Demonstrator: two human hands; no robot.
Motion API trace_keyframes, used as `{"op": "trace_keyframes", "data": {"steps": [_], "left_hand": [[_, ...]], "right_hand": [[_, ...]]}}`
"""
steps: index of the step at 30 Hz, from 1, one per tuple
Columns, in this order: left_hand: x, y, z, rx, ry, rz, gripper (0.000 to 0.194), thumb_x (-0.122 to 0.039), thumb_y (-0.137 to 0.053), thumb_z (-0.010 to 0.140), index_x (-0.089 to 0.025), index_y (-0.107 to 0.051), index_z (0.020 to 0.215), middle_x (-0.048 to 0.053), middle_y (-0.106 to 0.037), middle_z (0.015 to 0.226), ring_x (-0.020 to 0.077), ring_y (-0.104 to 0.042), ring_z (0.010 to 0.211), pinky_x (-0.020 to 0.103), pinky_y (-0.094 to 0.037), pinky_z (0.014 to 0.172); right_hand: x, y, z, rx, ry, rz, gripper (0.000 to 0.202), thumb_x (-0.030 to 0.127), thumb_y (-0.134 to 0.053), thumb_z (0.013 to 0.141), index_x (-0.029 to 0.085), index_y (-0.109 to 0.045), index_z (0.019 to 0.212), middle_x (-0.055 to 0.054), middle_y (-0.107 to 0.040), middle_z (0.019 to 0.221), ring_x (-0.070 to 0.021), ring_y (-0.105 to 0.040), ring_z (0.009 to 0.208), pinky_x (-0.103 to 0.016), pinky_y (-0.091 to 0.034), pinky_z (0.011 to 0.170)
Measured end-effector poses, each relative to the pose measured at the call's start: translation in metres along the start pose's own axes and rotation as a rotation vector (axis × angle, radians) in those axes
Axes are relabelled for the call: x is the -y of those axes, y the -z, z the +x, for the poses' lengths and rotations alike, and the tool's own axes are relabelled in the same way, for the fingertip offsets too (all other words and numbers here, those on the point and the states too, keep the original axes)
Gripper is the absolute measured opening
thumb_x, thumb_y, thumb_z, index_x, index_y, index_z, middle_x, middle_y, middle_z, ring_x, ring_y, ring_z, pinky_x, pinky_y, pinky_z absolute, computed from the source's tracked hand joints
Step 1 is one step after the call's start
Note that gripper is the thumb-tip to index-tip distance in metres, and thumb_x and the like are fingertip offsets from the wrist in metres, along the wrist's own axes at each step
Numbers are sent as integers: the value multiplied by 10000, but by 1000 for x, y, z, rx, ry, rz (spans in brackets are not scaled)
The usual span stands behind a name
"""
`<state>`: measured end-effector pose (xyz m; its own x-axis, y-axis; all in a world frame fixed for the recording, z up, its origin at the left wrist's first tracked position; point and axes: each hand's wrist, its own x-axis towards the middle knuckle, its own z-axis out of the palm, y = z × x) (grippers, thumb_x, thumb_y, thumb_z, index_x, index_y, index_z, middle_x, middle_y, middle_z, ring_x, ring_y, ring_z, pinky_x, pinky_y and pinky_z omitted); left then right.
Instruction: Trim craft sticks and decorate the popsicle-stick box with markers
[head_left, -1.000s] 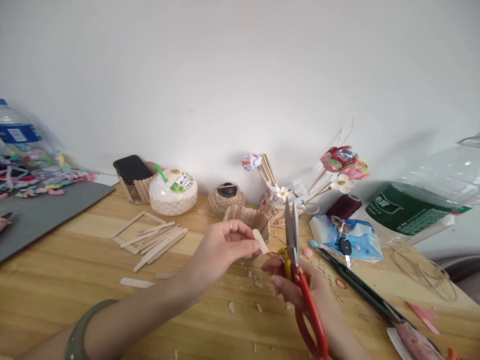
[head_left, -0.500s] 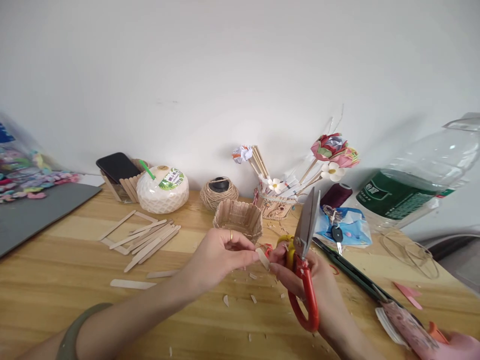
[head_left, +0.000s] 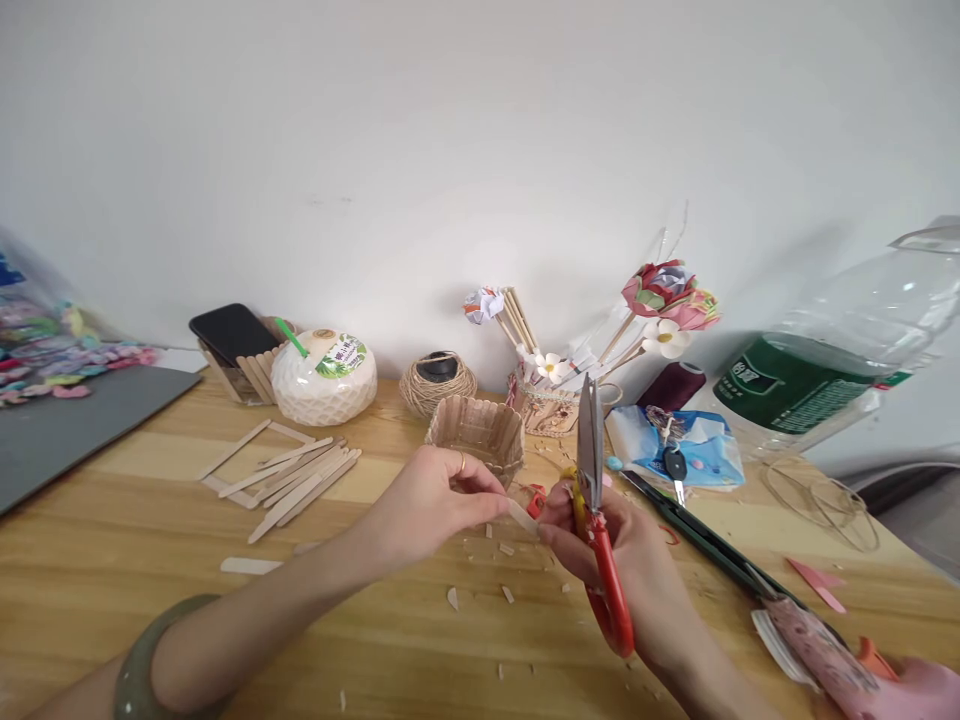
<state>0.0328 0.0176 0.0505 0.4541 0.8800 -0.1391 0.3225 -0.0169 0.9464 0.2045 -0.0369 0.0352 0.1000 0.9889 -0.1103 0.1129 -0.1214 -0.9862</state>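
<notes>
My left hand (head_left: 442, 500), with a ring on one finger, pinches one end of a short pale wooden stick piece (head_left: 523, 517). The fingertips of my right hand (head_left: 615, 550) touch the other end of that piece. Hooked in my right hand are the scissors (head_left: 592, 460), with red and yellow handles and the blades pointing up. Just behind my left hand stands a small basket made of wooden sticks (head_left: 480, 432). Small wood scraps (head_left: 452, 598) lie on the table in front of my hands.
Craft sticks (head_left: 304, 485) lie at the left, near a white coconut-shaped container (head_left: 324, 378) and a phone (head_left: 232, 335). A twine ball (head_left: 437, 385), a flower holder (head_left: 551, 408) and a large bottle (head_left: 795, 385) stand behind. A glue gun (head_left: 847, 660) lies at right.
The scissors have turned in my right hand, and their blades now look narrower and more upright. My left hand has shifted slightly left, and more of the stick piece shows between my hands.
</notes>
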Motion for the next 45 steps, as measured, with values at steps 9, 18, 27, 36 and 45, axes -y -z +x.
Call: {"op": "trace_keyframes", "data": {"steps": [9,18,27,36,45], "left_hand": [[-4,4,0,-18,25,-223,79,-238,-660,676,-160,-666,689,9,-673,666,123,-594,618,245,-474,613],[-11,13,-4,-217,-80,-478,97,-241,-699,676,-150,-672,696,15,-701,693,102,-599,585,240,-503,595],[-16,11,-7,-262,-105,-493,99,-236,-692,676,-144,-658,669,19,-692,673,120,-617,620,242,-504,599],[-12,5,-8,-170,-80,-350,88,-233,-655,688,-156,-647,646,0,-658,609,117,-582,599,235,-472,606],[-14,5,-9,-173,-62,-323,71,-200,-644,696,-158,-638,640,-16,-656,602,102,-587,596,206,-471,601]], "right_hand": [[2,5,0,-97,30,-37,387,503,-691,606,168,-602,779,0,-525,649,-135,-448,547,-257,-375,487],[-8,12,0,144,153,-222,474,631,-583,674,192,-646,843,-31,-559,706,-196,-512,650,-286,-426,561],[3,2,-11,291,81,-352,379,513,-659,694,202,-600,902,9,-476,692,-150,-457,595,-257,-400,538],[4,3,-10,325,69,-387,388,510,-639,729,177,-607,927,16,-476,701,-139,-434,614,-262,-383,576],[-7,7,-14,361,-40,-258,555,643,-578,701,210,-593,1048,-75,-614,984,-255,-570,855,-397,-473,768]]}}
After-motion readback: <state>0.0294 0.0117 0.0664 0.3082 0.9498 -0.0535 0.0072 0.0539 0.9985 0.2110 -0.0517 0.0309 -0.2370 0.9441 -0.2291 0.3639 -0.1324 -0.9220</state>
